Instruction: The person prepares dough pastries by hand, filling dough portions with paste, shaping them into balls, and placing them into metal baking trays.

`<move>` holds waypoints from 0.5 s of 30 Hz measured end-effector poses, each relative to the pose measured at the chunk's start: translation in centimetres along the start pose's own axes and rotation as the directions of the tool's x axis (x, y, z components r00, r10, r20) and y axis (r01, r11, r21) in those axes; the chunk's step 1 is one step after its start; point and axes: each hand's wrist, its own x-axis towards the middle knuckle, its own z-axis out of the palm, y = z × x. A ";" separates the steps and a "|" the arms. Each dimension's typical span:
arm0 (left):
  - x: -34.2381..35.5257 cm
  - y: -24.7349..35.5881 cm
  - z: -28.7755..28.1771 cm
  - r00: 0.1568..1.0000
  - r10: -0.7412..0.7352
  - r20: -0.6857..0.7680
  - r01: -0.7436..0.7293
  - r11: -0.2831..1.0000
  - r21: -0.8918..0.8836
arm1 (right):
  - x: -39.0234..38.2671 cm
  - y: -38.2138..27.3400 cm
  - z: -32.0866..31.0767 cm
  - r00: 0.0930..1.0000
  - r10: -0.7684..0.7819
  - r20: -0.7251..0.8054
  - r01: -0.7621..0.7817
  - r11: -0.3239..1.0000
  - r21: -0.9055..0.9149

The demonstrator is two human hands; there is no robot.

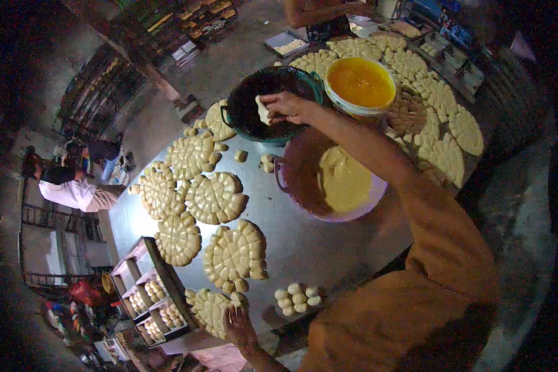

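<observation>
My right arm reaches far across the metal table, and my right hand (284, 108) is closed on a pale, flattened dough piece (263, 110). It holds this piece over the dark green basin (234, 129), whose inside is too dark to make out. At the near left, my left hand (239, 327) has its fingertips at a small dough piece (235, 299) on the edge of a scored dough round (208, 311). Those fingers look closed around the piece, though they are partly hidden. Beside the green basin stands a purple basin (297, 201) with pale yellow batter (347, 183).
A white bucket (359, 113) of orange-yellow liquid stands behind the purple basin. Scored dough rounds (216, 197) cover the table's left side, more (437, 93) its far right. A divided tray (125, 273) holds dough balls; others (297, 299) lie nearby. People (74, 193) are beyond the table.
</observation>
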 end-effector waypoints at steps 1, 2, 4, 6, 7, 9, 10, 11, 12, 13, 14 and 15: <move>-1.0 0.5 0.0 0.999 0.011 -0.033 -0.012 1.000 -0.019 | 2.7 0.8 -0.3 0.997 0.072 0.010 -0.071 0.995 -0.074; -2.4 0.9 -0.2 0.996 0.031 -0.079 -0.034 0.998 -0.043 | 5.8 1.6 0.4 0.988 0.148 0.033 -0.141 0.978 -0.150; -2.7 0.5 -0.3 0.995 0.028 -0.093 -0.032 0.998 -0.046 | 9.5 2.8 -1.2 0.971 0.228 -0.065 -0.237 0.943 -0.231; -4.0 0.0 -1.6 0.990 0.070 -0.123 -0.076 0.996 -0.043 | 14.1 4.6 1.1 0.957 0.244 -0.156 -0.278 0.927 -0.253; -4.5 0.2 -1.4 0.988 0.058 -0.140 -0.068 0.995 -0.068 | 16.0 5.7 1.5 0.945 0.274 -0.179 -0.315 0.910 -0.269; -5.4 0.4 -0.5 0.986 0.019 -0.163 -0.039 0.991 -0.126 | 19.1 7.8 1.2 0.918 0.339 -0.207 -0.389 0.873 -0.296; -5.7 0.3 -0.4 0.990 0.031 -0.140 -0.049 0.991 -0.127 | 20.5 8.7 1.2 0.905 0.372 -0.207 -0.421 0.851 -0.313; -5.9 0.4 -0.4 0.988 0.056 -0.143 -0.069 0.994 -0.082 | 21.7 9.7 1.1 0.890 0.409 -0.201 -0.454 0.830 -0.324; -5.8 0.2 -0.4 0.987 0.075 -0.141 -0.081 0.996 -0.043 | 23.0 10.8 0.5 0.876 0.439 -0.199 -0.482 0.808 -0.339; -5.2 -0.2 -0.2 0.990 0.078 -0.114 -0.080 0.997 -0.011 | 24.0 10.9 -1.7 0.862 0.458 -0.217 -0.507 0.788 -0.349; -4.5 -0.6 0.5 0.994 0.047 -0.104 -0.053 0.997 -0.063 | 24.7 10.7 -4.1 0.852 0.461 -0.247 -0.523 0.777 -0.351; -4.8 -0.3 1.2 0.990 0.043 -0.132 -0.056 0.994 -0.098 | 24.8 11.3 -3.1 0.842 0.490 -0.225 -0.539 0.756 -0.371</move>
